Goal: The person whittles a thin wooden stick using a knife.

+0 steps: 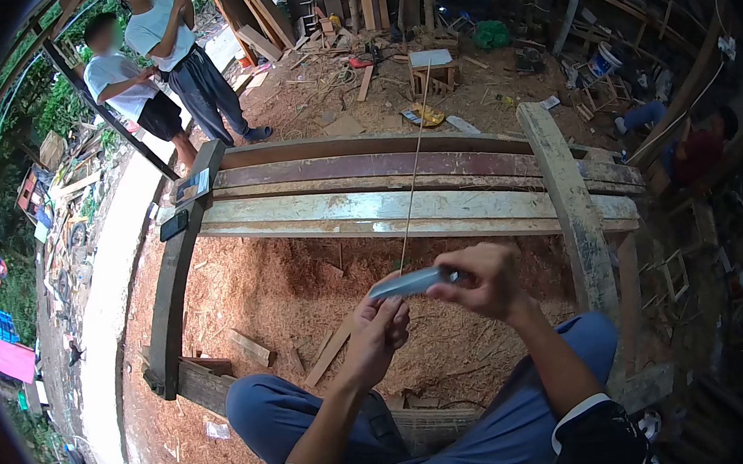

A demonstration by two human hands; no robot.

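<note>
In front of my knees, my right hand (486,279) is closed around the dark end of a flat, bluish-grey knife (407,283), somewhat smeared by motion. The blade points left and meets the fingers of my left hand (380,324). A thin, long stick (413,175) rises from that spot, leaning slightly right at its top. My left fingers pinch its lower end against the blade; the exact contact is hidden.
A wooden frame with a pale plank (369,207) spans ahead of me, and a phone (174,225) lies on its left beam. Sawdust (262,295) and wood offcuts cover the ground. Two people (174,46) stand at upper left; another person (696,150) is at far right.
</note>
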